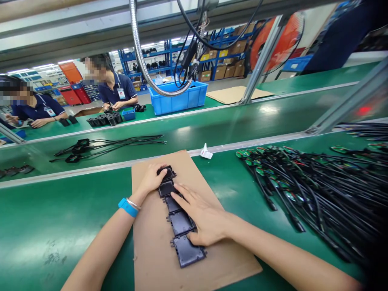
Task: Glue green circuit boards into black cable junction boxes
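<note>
Several black plastic covers, shallow and roughly square with small side tabs, lie end to end in a row on a brown cardboard sheet. At the far end of the row my left hand grips the last black plastic cover, thumb on its top and fingers at its far left edge. My right hand lies along the row's right side with fingers spread. Its fingertips touch the covers in the middle, and the thumb rests by the nearest cover. Part of the row is hidden under this hand.
Many black cables with green circuit boards lie piled at the right. A small white bottle is near the metal rail. More cables lie beyond it on the green belt. A metal conduit hangs overhead. Two co-workers sit opposite, near a blue bin.
</note>
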Tool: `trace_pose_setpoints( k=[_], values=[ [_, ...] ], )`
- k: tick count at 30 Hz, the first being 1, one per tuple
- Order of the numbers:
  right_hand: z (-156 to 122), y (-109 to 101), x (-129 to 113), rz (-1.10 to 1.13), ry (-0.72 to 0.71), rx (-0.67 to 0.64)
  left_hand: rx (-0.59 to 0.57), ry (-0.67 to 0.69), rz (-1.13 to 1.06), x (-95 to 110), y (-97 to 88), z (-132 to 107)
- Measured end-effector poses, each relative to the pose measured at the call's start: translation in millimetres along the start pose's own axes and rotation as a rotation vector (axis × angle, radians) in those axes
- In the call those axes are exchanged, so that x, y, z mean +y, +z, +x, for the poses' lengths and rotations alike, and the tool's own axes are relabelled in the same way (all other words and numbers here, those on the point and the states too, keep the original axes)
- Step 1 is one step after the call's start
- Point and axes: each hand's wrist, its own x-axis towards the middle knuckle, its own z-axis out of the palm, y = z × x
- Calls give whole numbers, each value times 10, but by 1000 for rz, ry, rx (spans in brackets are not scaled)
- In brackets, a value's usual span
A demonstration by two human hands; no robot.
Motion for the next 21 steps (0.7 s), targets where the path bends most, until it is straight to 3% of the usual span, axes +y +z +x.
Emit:
trace_pose_setpoints(
  k=[4, 8, 16, 21],
  values=[
    [-131, 184, -125, 122, 154, 26, 17, -29, 12, 15, 115, 29],
    [-80, 234, -199, 137, 219, 20, 27, -27, 9, 64, 205, 72],
    [-36, 265, -115, 69, 183, 86, 35, -2, 68, 32, 193, 33],
    [-119, 321, -142, 81, 42, 212, 14, -31, 66, 0, 149, 93]
  ],
)
